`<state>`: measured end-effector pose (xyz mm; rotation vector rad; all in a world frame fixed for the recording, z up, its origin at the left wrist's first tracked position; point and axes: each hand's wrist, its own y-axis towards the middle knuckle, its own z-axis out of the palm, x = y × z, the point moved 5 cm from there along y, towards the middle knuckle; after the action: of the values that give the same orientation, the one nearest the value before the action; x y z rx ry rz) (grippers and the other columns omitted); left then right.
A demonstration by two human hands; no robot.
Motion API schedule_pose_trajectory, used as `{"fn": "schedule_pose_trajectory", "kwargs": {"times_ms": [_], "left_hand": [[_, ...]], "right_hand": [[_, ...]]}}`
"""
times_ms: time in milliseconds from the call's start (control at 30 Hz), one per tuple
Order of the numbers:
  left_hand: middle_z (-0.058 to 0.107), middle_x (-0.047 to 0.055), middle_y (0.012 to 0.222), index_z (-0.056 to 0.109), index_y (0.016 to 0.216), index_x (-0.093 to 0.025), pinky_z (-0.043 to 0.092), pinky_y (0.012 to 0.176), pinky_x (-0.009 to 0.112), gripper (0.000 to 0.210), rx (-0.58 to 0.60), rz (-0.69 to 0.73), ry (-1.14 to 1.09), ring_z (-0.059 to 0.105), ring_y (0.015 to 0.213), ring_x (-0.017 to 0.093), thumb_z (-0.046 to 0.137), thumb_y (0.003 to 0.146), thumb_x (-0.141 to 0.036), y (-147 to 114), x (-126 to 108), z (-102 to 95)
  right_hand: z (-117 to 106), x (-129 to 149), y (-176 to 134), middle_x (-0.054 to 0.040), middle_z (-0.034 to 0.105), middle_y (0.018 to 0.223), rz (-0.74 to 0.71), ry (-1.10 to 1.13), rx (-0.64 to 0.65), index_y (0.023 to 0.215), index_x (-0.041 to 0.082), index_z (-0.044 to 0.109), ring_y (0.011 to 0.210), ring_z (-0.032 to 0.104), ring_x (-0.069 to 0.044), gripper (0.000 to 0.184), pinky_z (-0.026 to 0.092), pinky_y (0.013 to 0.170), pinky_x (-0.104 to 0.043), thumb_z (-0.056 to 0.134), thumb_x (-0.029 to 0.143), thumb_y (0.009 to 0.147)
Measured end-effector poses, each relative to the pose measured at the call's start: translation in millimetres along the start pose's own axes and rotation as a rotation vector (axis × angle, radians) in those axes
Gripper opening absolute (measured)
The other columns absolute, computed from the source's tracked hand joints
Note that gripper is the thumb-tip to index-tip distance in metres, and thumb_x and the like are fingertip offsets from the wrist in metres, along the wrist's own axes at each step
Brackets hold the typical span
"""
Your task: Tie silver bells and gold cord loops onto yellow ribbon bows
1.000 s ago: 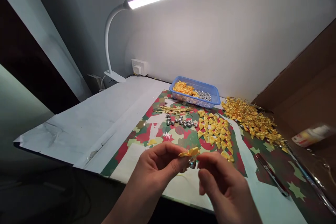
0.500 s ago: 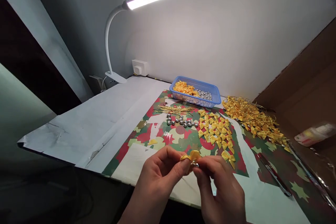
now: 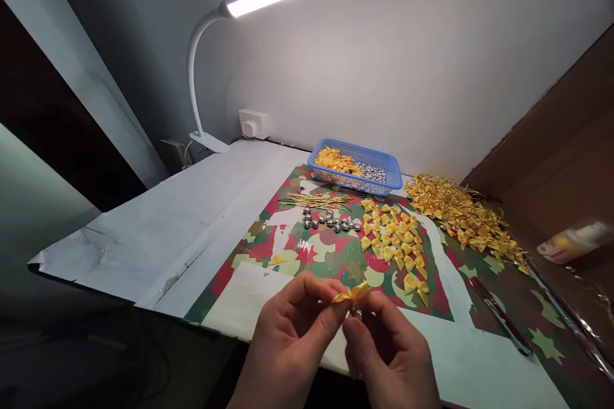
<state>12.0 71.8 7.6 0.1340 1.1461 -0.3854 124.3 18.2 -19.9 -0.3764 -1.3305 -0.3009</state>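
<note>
A yellow ribbon bow (image 3: 354,294) is held over the table's near edge, pinched at its left side by my left hand (image 3: 295,329). Just under its knot sits a small, shiny silver bell (image 3: 355,312). My right hand (image 3: 396,351) is closed at the bell and the bow's right side, thumb below and index finger behind. Its fingers partly cover the bell. Beyond my hands, several loose silver bells (image 3: 330,220) lie in a rough row. Yellow bows (image 3: 393,233) are spread out to their right, and thin gold ties (image 3: 319,200) lie behind the bells.
A blue basket (image 3: 391,174) at the wall holds bows and silver bells. A heap of yellow bows (image 3: 460,211) lies at the right, beside a cardboard panel (image 3: 551,134). Tweezers (image 3: 501,318) rest at the near right. A white lamp (image 3: 194,77) arches overhead.
The bow has tilted and sits slightly lower, its right loop now pointing up to the right. My right thumb has shifted down and left below the bell. The view has moved slightly.
</note>
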Motion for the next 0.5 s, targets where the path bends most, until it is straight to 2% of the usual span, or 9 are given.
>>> {"fn": "schedule_pose_trajectory", "kwargs": {"times_ms": [67,167,233,300,367,400,467,500], "left_hand": [[0.076,-0.004,0.084,0.072,0.073,-0.022,0.058,0.076,0.017,0.014,-0.008,0.018,0.016,0.072,0.081,0.014,0.083,0.082,-0.023,-1,2,-3.0],[0.076,-0.004,0.085,0.071,0.075,-0.023,0.058,0.077,0.018,0.014,-0.011,0.024,0.041,0.073,0.082,0.015,0.081,0.084,-0.023,-1,3,-5.1],[0.076,-0.003,0.086,0.070,0.075,-0.023,0.059,0.076,0.021,0.014,-0.004,0.016,0.044,0.073,0.082,0.016,0.081,0.085,-0.025,-1,3,-3.7],[0.076,-0.003,0.086,0.069,0.075,-0.023,0.059,0.072,0.022,0.016,-0.005,-0.010,0.045,0.072,0.080,0.016,0.080,0.085,-0.027,-1,2,-1.5],[0.074,-0.002,0.086,0.069,0.074,-0.022,0.058,0.070,0.022,0.017,-0.018,-0.040,0.050,0.070,0.079,0.016,0.081,0.084,-0.029,-2,3,-0.1],[0.074,-0.002,0.084,0.068,0.074,-0.022,0.057,0.071,0.022,0.018,-0.022,-0.054,0.050,0.069,0.078,0.016,0.081,0.084,-0.030,-3,3,0.4],[0.072,-0.001,0.079,0.067,0.073,-0.020,0.055,0.077,0.024,0.021,-0.027,-0.088,0.051,0.066,0.079,0.016,0.081,0.083,-0.031,-4,3,1.0],[0.072,-0.001,0.076,0.066,0.072,-0.020,0.054,0.078,0.025,0.022,-0.026,-0.112,0.051,0.065,0.079,0.017,0.081,0.083,-0.032,-5,4,1.1]], "right_hand": [[-2,3,2,0.0057,0.046,0.061,0.028,0.063,0.000,0.085,0.022,0.075,0.053,0.038,-0.009,0.036,0.031,0.047,-0.020,0.083,0.055,0.072],[-2,3,5,0.0070,0.046,0.059,0.116,0.140,0.084,0.085,0.020,0.075,0.050,0.039,-0.006,0.042,0.031,0.047,-0.019,0.089,0.053,0.065],[-1,0,5,0.0080,0.046,0.055,0.160,0.165,0.137,0.086,0.018,0.074,0.045,0.039,-0.005,0.044,0.031,0.046,-0.019,0.087,0.055,0.066],[-2,-3,5,0.0067,0.051,0.056,0.136,0.150,0.120,0.087,0.018,0.074,0.044,0.043,-0.005,0.041,0.035,0.045,-0.019,0.085,0.055,0.071],[-6,-3,4,0.0036,0.060,0.064,-0.007,0.069,0.012,0.087,0.021,0.074,0.047,0.050,-0.007,0.029,0.042,0.044,-0.020,0.082,0.048,0.076],[-9,0,4,0.0022,0.065,0.071,-0.141,-0.009,-0.066,0.087,0.023,0.073,0.052,0.056,-0.009,0.021,0.046,0.047,-0.020,0.081,0.041,0.079],[-14,11,-4,0.0012,0.071,0.081,-0.508,-0.234,-0.248,0.087,0.027,0.072,0.066,0.066,-0.012,0.006,0.053,0.056,-0.020,0.077,0.024,0.085],[-13,17,-10,0.0012,0.072,0.084,-0.703,-0.364,-0.322,0.089,0.028,0.072,0.072,0.068,-0.013,0.012,0.055,0.061,-0.021,0.074,0.016,0.086]]}}
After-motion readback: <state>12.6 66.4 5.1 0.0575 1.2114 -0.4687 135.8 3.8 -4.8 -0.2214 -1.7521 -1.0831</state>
